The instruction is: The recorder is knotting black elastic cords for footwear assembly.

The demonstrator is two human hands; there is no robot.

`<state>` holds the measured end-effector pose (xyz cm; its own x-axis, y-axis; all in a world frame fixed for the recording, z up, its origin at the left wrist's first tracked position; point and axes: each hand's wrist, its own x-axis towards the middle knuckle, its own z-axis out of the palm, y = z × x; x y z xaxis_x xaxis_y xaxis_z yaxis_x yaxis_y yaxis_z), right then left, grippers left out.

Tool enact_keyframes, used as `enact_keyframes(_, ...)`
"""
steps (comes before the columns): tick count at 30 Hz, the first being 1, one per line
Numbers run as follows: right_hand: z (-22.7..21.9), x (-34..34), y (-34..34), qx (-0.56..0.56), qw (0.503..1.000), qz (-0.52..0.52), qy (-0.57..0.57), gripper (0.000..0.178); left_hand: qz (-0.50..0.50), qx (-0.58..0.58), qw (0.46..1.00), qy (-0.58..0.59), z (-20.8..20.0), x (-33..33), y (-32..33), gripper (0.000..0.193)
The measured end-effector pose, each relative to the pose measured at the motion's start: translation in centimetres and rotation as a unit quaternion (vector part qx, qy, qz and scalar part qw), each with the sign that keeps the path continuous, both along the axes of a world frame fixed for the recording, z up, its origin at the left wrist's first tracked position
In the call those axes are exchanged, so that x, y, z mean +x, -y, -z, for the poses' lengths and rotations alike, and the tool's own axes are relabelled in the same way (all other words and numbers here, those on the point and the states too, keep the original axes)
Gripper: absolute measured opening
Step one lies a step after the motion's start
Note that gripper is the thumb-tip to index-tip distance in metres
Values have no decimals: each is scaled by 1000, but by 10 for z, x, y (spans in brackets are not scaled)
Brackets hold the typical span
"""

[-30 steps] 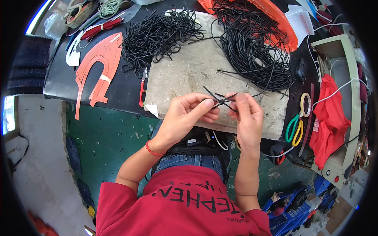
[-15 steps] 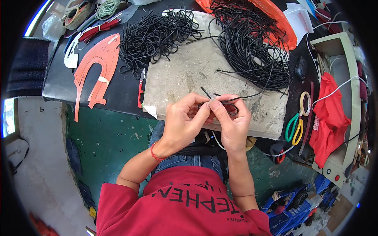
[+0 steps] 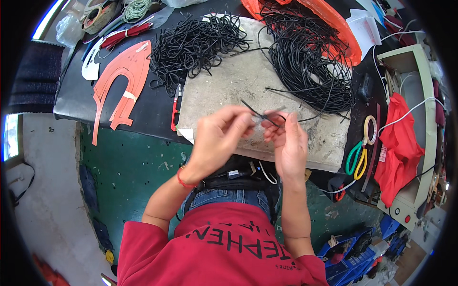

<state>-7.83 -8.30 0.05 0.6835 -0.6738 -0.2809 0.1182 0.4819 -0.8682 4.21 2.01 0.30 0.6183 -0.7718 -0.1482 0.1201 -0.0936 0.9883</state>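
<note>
Above the near part of a grey, stained slab (image 3: 224,95), a thin black cord (image 3: 253,110) stretches between my hands. My left hand (image 3: 220,138) pinches it between thumb and fingers, and one cord end pokes up beyond the fingertips. Curled fingers of my right hand (image 3: 292,150) hold the cord's other part, with the thumb raised; motion blurs the fingertips and the crossing of the cord. A looped heap of black cords (image 3: 193,47) lies at the far left of the slab. To the far right is a bundle of straighter black cords (image 3: 305,66), partly on an orange bag (image 3: 352,50).
Orange pattern pieces (image 3: 121,71) and a red-handled cutter (image 3: 175,114) lie left of the slab. On the right are scissors with green and yellow handles (image 3: 358,159), a tape roll (image 3: 369,128), red cloth (image 3: 398,148) and a pale machine housing (image 3: 422,119).
My hands have moved apart from each other, the right one shifting slightly right with its thumb lifted. The small cord loop between them has been drawn out narrower.
</note>
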Motion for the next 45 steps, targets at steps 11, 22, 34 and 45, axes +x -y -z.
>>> enact_keyframes(11,14,-16,33,-760,594,-8,-263,14,-14,-62,840,539,9,15,24,27)
enact_keyframes(22,-26,-34,35,-693,695,-29,-190,14,167,92,849,494,-6,2,-4,16)
enact_keyframes(34,-19,5,-3,-486,868,42,-88,17,36,-95,954,-283,-5,-7,14,21)
enact_keyframes(45,-27,-5,0,-494,852,-1,-175,18,-9,-223,869,-441,1,3,11,11)
